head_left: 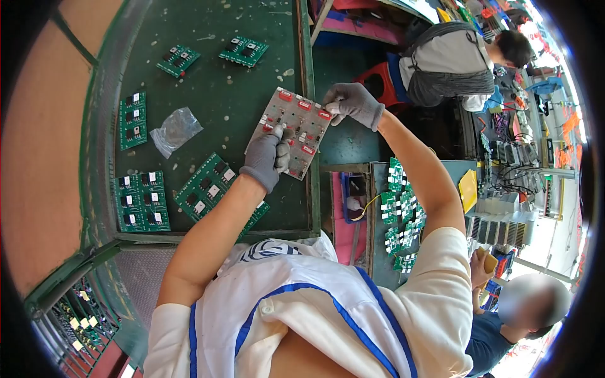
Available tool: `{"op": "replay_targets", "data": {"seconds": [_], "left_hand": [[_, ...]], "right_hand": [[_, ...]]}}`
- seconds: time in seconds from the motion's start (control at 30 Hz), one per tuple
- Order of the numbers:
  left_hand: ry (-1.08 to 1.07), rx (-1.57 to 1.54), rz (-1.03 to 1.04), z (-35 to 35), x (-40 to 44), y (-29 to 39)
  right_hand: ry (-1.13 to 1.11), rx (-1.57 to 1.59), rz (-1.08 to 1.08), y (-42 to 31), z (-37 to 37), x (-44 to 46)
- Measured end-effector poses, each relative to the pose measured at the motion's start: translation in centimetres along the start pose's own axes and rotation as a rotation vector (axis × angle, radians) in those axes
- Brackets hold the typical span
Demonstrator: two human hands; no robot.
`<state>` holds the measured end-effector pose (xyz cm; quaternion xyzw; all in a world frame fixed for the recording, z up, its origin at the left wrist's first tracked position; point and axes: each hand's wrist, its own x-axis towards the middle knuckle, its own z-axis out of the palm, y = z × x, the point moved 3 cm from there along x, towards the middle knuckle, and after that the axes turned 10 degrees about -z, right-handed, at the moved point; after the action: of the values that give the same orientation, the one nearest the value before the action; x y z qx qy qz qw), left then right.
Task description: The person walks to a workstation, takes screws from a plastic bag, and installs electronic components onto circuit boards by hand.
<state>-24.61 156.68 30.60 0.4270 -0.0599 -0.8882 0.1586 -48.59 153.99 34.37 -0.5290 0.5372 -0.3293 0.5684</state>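
A grey plate (296, 131) with red and white parts is held above the green bench near its edge. My left hand (271, 153), in a grey glove, grips the plate's lower left side, with the thumb on its face. At the plate's upper right corner is my right hand (354, 104), also gloved, its fingers pinched together beside a red part; whether they hold something small is hidden. Below my left forearm, a green circuit board (211, 184) lies partly covered.
Green boards (144, 200), (133, 120), (244, 51) and a clear plastic bag (176, 131) lie on the bench (252, 19). More boards (403, 214) stand on a side table. Two people (444, 63) sit at the right.
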Motion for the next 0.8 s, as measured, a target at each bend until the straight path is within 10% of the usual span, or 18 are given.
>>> {"op": "replay_targets", "data": {"seconds": [0.43, 0.8], "left_hand": [[-0.051, -0.040, -0.005, -0.3, -0.4, 0.4], [-0.104, -0.037, 0.013, -0.8, 0.2, 0.3]], "right_hand": [[0.032, 0.400, 0.108, 0.5, 0.3, 0.0], [0.074, -0.178, -0.121, -0.7, 1.1, 0.3]]}}
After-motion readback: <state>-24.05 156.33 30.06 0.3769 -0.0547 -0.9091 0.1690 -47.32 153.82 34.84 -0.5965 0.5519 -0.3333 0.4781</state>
